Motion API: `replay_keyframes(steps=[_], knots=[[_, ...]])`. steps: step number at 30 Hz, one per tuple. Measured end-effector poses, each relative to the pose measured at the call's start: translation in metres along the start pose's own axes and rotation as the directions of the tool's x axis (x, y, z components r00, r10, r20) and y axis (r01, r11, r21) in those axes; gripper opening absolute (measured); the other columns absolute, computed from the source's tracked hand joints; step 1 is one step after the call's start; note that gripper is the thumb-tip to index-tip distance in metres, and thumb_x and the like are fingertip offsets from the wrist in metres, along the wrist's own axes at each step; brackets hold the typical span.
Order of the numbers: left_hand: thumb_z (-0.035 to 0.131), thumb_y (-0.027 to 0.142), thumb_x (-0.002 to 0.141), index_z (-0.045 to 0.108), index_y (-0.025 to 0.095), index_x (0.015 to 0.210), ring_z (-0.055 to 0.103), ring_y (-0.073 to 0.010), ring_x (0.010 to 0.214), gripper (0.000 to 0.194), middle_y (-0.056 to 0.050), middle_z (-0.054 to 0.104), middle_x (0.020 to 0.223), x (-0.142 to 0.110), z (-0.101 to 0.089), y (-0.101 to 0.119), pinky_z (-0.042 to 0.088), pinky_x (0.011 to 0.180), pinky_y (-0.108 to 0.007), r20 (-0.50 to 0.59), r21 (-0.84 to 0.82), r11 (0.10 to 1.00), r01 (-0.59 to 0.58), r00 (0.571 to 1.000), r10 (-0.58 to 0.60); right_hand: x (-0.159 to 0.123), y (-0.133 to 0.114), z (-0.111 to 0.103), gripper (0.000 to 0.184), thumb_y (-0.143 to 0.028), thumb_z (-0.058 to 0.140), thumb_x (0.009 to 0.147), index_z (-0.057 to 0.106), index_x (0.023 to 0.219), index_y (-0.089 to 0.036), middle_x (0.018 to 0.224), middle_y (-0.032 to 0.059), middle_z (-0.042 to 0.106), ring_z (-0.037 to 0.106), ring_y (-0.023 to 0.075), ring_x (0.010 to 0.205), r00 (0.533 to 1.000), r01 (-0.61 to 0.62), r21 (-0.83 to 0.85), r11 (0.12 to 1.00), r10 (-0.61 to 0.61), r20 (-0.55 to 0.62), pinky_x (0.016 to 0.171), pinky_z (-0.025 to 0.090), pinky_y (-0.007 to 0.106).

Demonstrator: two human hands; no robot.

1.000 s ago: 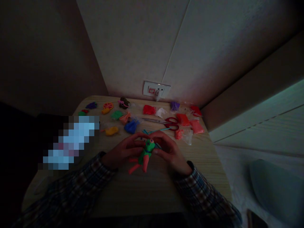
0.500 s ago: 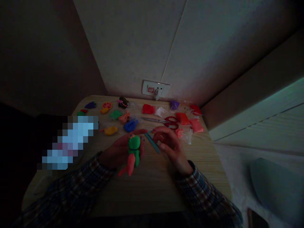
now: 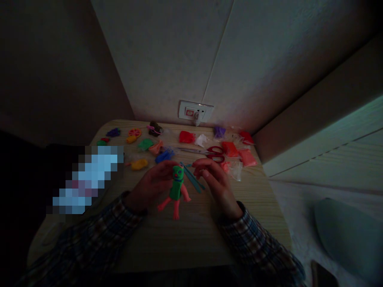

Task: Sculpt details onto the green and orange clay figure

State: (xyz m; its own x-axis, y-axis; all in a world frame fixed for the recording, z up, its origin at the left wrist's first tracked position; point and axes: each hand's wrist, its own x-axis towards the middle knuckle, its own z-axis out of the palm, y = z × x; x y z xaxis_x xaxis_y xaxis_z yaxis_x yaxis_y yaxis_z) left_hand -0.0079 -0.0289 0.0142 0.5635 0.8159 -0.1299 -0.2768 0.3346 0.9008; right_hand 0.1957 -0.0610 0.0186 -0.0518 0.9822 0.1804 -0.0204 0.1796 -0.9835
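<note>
A green modelling-clay figure [image 3: 176, 190] with a dark collar, a red spot on its face and pink limbs is held up over the table, its face toward me. My left hand [image 3: 152, 183] is closed on its left side; the fingertips behind it are partly hidden. Just to the right, my right hand [image 3: 214, 181] hovers with fingers bent and apart, and I see nothing gripped in it. Slim teal modelling tools [image 3: 193, 179] lie on the table between the figure and my right hand, close to its fingertips.
Bags of coloured clay, among them a red one [image 3: 187, 137] and a blue one [image 3: 164, 155], lie along the back of the wooden table [image 3: 254, 223]. Red-handled scissors [image 3: 215, 150] rest among them. A blurred-out bright screen [image 3: 92, 179] stands at left. A socket [image 3: 196, 111] is on the wall.
The figure has turned in my left hand, from its back to its face, and shifted slightly right. My right hand has stayed nearly in place, with its fingers slightly changed.
</note>
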Motion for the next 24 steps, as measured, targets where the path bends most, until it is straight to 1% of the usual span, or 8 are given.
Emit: replay_keyframes(steps=[2,4,6,9,15,19,24], knots=[[0.082,0.034,0.068,0.063,0.025,0.105,0.065,-0.0238,0.095,0.042,-0.003,0.068,0.101,0.002,0.001,0.001,0.052,0.080,-0.032,-0.048,0.066,0.996,-0.055,0.997,0.058,0.001,0.000,0.000,0.023,-0.044,0.055,0.092,0.065,0.101,-0.025,0.087,0.0017,0.063,0.058,0.0177,0.082,0.999,-0.037,-0.037,0.999,0.038,0.022,0.072,0.047,0.031],[0.081,0.029,0.070,0.061,0.024,0.107,0.065,-0.0231,0.098,0.043,-0.004,0.068,0.103,0.004,0.001,0.001,0.052,0.083,-0.032,-0.058,0.133,0.988,-0.083,0.994,0.091,0.003,0.002,0.000,0.022,-0.043,0.057,0.091,0.065,0.099,-0.024,0.089,0.0020,0.064,0.058,0.0174,0.081,0.995,-0.086,-0.073,0.994,0.090,0.052,0.072,0.047,0.031],[0.079,0.027,0.072,0.057,0.024,0.111,0.065,-0.0219,0.098,0.045,-0.004,0.067,0.104,0.004,0.002,0.001,0.052,0.083,-0.032,-0.043,0.207,0.976,-0.072,0.996,0.083,0.003,0.004,0.000,0.021,-0.041,0.059,0.089,0.066,0.098,-0.023,0.093,0.0029,0.065,0.059,0.0182,0.084,0.989,-0.121,-0.103,0.987,0.128,0.068,0.074,0.047,0.032],[0.076,0.024,0.075,0.052,0.023,0.115,0.067,-0.0212,0.095,0.046,-0.004,0.065,0.104,0.004,0.004,-0.001,0.054,0.081,-0.032,-0.021,0.283,0.958,-0.043,0.999,0.050,0.004,0.009,0.000,0.019,-0.039,0.061,0.088,0.066,0.096,-0.022,0.094,0.0041,0.067,0.061,0.0192,0.086,0.988,-0.136,-0.149,0.979,0.145,0.050,0.076,0.048,0.033],[0.072,0.024,0.078,0.046,0.022,0.120,0.069,-0.0230,0.095,0.049,-0.006,0.062,0.105,0.004,0.005,-0.005,0.054,0.084,-0.037,0.037,0.324,0.946,-0.004,0.999,-0.009,0.005,0.011,-0.003,0.017,-0.036,0.058,0.087,0.065,0.094,-0.021,0.084,0.0025,0.065,0.059,0.0169,0.074,0.987,-0.157,-0.171,0.973,0.158,-0.006,0.065,0.046,0.029],[0.073,0.022,0.075,0.047,0.022,0.117,0.067,-0.0209,0.098,0.050,-0.004,0.064,0.102,0.006,0.003,-0.004,0.053,0.085,-0.033,0.024,0.303,0.952,0.055,0.998,-0.065,0.005,0.013,-0.004,0.016,-0.033,0.058,0.085,0.065,0.092,-0.021,0.078,0.0008,0.063,0.058,0.0158,0.069,0.989,-0.147,-0.188,0.971,0.143,-0.039,0.062,0.045,0.028],[0.077,0.024,0.068,0.050,0.021,0.113,0.067,-0.0200,0.090,0.052,-0.001,0.063,0.095,0.006,0.000,-0.004,0.053,0.076,-0.032,-0.021,0.270,0.947,0.172,0.985,-0.173,0.005,0.015,-0.004,0.015,-0.032,0.057,0.085,0.065,0.092,-0.021,0.079,0.0008,0.063,0.058,0.0162,0.071,0.990,-0.134,-0.204,0.970,0.124,-0.059,0.062,0.045,0.027]])
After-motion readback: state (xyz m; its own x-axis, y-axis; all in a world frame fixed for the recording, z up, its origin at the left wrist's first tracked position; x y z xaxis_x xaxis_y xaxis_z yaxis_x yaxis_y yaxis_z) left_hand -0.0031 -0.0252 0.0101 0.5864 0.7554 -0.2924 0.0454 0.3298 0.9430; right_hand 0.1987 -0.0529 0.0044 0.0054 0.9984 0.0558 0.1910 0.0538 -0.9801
